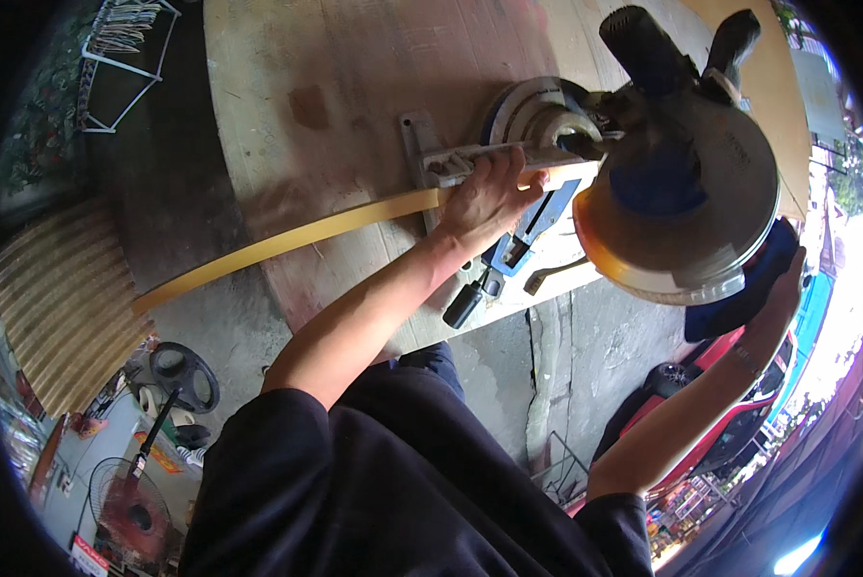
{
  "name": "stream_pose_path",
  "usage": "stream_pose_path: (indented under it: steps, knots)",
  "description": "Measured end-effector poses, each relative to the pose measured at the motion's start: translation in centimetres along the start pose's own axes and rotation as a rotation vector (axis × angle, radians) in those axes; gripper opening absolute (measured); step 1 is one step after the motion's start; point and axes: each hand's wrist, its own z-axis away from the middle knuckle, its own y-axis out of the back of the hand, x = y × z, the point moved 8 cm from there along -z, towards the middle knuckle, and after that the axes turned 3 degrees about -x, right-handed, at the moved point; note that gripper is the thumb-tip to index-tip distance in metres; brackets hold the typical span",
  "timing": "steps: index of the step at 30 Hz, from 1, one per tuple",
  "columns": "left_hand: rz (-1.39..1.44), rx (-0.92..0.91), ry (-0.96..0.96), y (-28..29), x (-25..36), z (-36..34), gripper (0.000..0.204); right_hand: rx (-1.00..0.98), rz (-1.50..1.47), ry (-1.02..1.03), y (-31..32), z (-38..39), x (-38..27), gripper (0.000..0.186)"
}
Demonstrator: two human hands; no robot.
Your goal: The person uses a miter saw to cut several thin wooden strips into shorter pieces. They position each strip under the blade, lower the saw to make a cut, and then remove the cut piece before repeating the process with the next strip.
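A long, thin wooden strip (326, 229) lies along the metal fence (451, 165) of a miter saw (686, 183). My left hand (489, 204) grips the strip against the fence, fingers bent over the top, just left of the saw head. The round blade guard looks lowered close to the strip's right end, with an orange glow at its left edge; the blade itself is hidden. On the far side of the guard, my right hand (786, 286) is closed round the dark blue handle part (739, 298) of the saw, its fingers partly hidden.
The saw stands on a large wooden table (326, 106); its black knob (463, 305) juts past the near edge. The strip's left end overhangs toward a corrugated sheet (66, 298). A fan (133, 514) stands lower left, a white rack (128, 72) upper left, a red vehicle (686, 442) at right.
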Motion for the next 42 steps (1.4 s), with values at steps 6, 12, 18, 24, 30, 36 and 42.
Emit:
stream_pose_path:
  steps: [6,12,18,24,30,36,42]
  knots:
    - [0.089,0.116,-0.046,-0.2,0.0,0.2,0.077,-0.056,0.040,0.017,-1.1,-3.3,-2.3,0.026]
    - [0.103,0.163,-0.066,1.3,1.0,-0.7,0.056,0.070,0.161,0.127,-1.0,-4.8,-3.5,0.023]
    - [-0.013,0.155,-0.032,1.5,-0.4,-0.4,0.062,0.245,-0.028,0.091,-20.0,14.9,10.3,0.019]
    - [0.008,0.173,-0.076,2.1,0.2,-0.3,0.057,0.257,-0.054,-0.029,-34.2,17.1,8.9,0.022]
    - [-0.005,0.220,-0.073,2.3,0.0,-0.2,0.059,0.332,-0.041,-0.160,-34.9,17.0,8.3,0.014]
    - [-0.010,0.206,-0.077,2.1,0.1,-0.3,0.064,0.314,-0.056,-0.136,-34.9,17.0,8.3,0.014]
    - [0.017,0.162,-0.102,2.6,0.6,-0.5,0.069,0.327,-0.119,-0.048,-34.3,17.2,9.2,0.016]
